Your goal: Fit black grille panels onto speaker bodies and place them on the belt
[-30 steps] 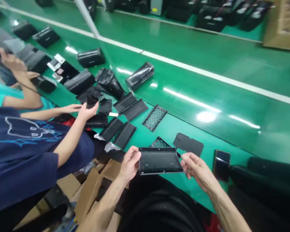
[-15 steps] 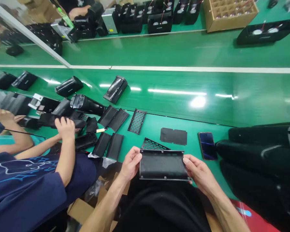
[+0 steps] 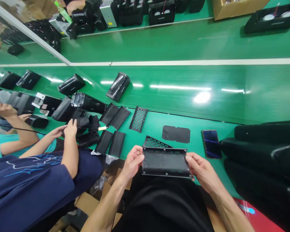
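head view: left hand (image 3: 132,162) and right hand (image 3: 203,169) both grasping 1 black plastic panel (image 3: 166,162) by its short edges, neither released. Panel is held roughly level at the near edge of the green counter (image 3: 183,103), just above the person's black top (image 3: 164,206). Its far edge is touching or just beside a cut black mesh grille (image 3: 157,142), can't tell which. Flat black sheet (image 3: 176,134) lies just beyond, phone (image 3: 211,144) to the right, second mesh grille (image 3: 138,119) further left. 2 pairs of black strip covers (image 3: 114,115) (image 3: 110,144) sit left of the hands. Co-worker in navy T-shirt (image 3: 38,180) has 1 hand (image 3: 70,128) on a black part (image 3: 85,124), near black speaker housings (image 3: 85,102).

Risk: edge-only grip leaves the panel's middle unsupported, so it could flex or slip. A drop at this spot could land it on the grille and scratch the finish, or send it over the near edge onto the cardboard (image 3: 87,203)
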### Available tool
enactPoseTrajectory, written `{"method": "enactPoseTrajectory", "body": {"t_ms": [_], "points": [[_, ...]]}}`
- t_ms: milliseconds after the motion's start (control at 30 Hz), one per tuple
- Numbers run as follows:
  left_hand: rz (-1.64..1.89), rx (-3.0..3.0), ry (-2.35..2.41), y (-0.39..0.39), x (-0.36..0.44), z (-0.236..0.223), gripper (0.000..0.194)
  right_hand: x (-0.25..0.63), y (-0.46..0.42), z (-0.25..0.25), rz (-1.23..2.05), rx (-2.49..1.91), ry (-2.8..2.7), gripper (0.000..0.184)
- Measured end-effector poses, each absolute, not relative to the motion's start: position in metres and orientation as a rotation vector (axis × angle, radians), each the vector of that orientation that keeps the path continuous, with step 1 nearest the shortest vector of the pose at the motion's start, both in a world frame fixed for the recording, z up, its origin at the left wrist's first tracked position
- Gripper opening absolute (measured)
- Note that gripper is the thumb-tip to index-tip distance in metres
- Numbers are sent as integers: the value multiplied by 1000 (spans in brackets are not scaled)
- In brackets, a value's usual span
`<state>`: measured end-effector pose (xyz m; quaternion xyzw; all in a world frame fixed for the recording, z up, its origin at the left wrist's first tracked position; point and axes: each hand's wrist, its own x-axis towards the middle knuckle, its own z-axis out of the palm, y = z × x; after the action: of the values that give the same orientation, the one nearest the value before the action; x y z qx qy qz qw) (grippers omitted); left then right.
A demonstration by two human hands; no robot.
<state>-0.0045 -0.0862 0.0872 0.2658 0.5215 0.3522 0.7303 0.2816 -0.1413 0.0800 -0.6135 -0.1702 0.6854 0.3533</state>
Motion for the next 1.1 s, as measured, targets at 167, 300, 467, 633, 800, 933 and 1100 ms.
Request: {"method": "enactPoseTrajectory", "body": {"t_ms": [167, 300, 467, 633, 800, 933, 1100], "points": [[777, 590, 1131, -88, -5, 84, 43, 283, -141, 78, 1777, -1593, -426, 47], [775, 591, 1129, -87, -2, 84, 46, 282, -139, 78, 1773, -1606, -408, 50], [772, 572, 1140, -87, -2, 83, 48, 279, -137, 80, 1767, -1642, -352, 54], [757, 541, 1133, -88, -3, 81, 46, 275, -134, 83, 1762, -1658, -280, 58], [750, 530, 1125, -89, -3, 81, 46, 275, -134, 81, 1773, -1656, -277, 57], [730, 521, 1116, -90, -4, 80, 48, 276, -135, 78, 1769, -1664, -300, 55], [731, 546, 1128, -92, -6, 77, 48, 278, -137, 75, 1752, -1681, -392, 52]]}}
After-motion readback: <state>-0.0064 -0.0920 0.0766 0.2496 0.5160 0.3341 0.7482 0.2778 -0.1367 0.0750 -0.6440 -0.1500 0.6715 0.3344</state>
